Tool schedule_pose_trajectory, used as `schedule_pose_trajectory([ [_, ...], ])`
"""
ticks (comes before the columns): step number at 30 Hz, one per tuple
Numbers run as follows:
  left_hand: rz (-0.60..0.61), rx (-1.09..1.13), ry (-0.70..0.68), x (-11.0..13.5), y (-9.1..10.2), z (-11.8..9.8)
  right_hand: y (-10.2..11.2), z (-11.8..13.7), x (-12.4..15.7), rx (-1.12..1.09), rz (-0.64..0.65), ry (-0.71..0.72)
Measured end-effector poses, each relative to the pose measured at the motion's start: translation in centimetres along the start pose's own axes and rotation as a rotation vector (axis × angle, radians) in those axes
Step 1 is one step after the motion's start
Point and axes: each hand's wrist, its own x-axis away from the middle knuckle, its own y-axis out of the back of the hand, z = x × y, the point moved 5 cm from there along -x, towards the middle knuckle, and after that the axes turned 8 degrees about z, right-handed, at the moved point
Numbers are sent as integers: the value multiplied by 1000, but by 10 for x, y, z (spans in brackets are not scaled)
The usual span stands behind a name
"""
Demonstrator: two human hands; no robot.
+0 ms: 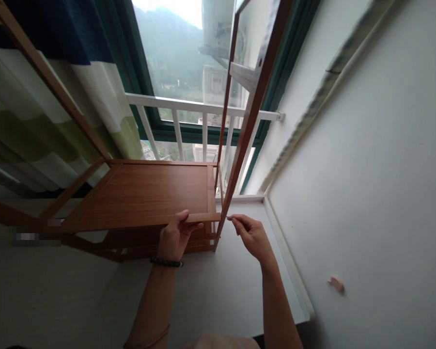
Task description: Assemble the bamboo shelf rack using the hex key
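Note:
A brown wooden shelf rack (pixel 145 194) stands in front of me by the window. My left hand (pixel 174 237) grips the front edge of its flat shelf board, thumb on top, fingers underneath. My right hand (pixel 249 232) is pinched on a small thin metal piece (pixel 229 218), too small to name, held against the rack's front right upright post (pixel 247 131) at shelf height. A dark bead bracelet sits on my left wrist.
A white wall (pixel 366 169) runs close along the right, with a small hook (pixel 335 283) on it. A window with a white railing (pixel 203 109) is behind the rack. A striped curtain (pixel 39 97) hangs at the left. Pale floor lies below.

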Motion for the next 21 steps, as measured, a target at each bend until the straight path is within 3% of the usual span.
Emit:
schedule_pose_trajectory([
  [8, 12, -4, -14, -2, 1, 1, 2, 2, 1, 34, 16, 24],
  [21, -21, -45, -35, 0, 0, -2, 5, 27, 6, 248, 22, 209],
])
